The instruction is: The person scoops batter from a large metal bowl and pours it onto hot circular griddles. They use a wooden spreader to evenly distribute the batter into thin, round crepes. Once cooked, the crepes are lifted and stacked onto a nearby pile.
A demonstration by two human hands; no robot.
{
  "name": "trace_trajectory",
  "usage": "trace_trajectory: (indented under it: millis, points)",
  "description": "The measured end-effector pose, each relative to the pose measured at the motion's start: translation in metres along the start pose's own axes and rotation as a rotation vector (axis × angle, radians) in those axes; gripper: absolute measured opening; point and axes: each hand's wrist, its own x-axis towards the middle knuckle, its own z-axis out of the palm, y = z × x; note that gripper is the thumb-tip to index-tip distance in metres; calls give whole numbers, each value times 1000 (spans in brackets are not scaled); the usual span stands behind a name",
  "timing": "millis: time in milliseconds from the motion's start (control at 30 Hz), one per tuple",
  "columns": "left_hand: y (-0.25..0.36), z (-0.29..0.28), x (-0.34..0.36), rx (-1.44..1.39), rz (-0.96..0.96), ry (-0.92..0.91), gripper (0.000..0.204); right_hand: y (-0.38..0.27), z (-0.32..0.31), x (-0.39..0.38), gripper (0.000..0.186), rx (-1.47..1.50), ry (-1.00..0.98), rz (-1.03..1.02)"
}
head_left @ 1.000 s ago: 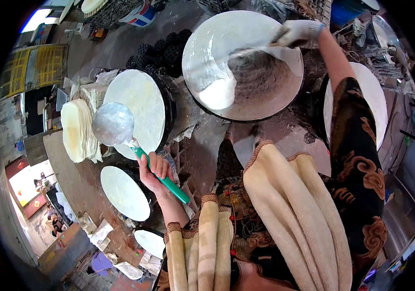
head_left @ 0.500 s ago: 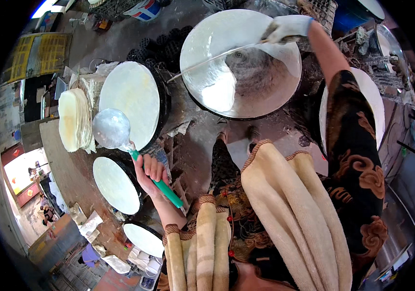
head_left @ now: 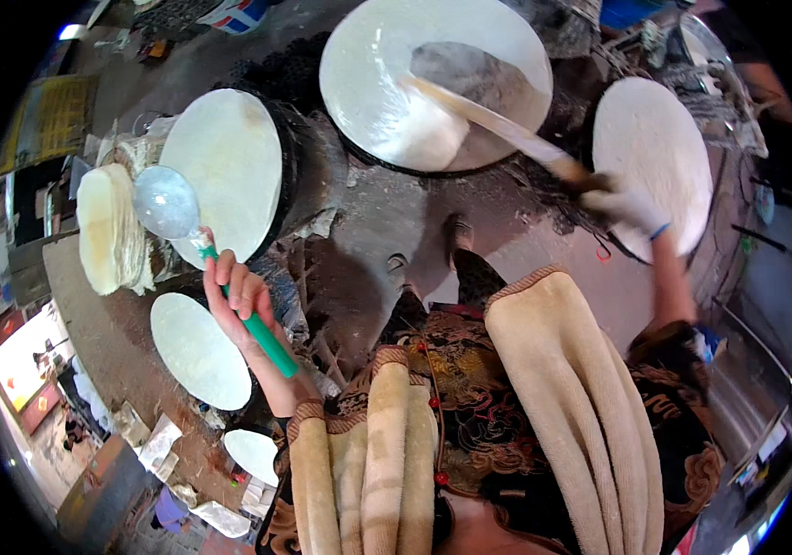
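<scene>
My left hand grips the green handle of a metal ladle whose bowl is over the edge of the left round griddle. My right hand, in a pale glove, is closed on a long flat wooden spreader, slightly blurred. The spreader reaches across the large middle griddle, where white batter covers most of the surface and a dark patch shows toward the upper right. At the right stands another white-coated griddle; my right hand is over its lower left part.
Stacked round pale sheets sit at the left. Two smaller white rounds lie below them. Black cylinders are heaped behind the griddles. My feet stand on the floor before the middle griddle. A person is seen far off at lower left.
My right hand has swung from the middle griddle's upper edge down and rightward, the spreader now angled across it. The dark patch there has shrunk. The view has shifted, with the griddles higher in frame.
</scene>
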Motion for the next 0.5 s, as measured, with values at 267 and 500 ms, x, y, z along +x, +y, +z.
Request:
trace_trajectory:
  millis: [267, 500]
  points:
    - [26, 0, -3, -32, -145, -46, 41, -103, 268, 63, 45, -24, 425, -256]
    - [57, 1, -39, 84, -119, -142, 40, -66, 253, 37, 37, -197, 615, -61]
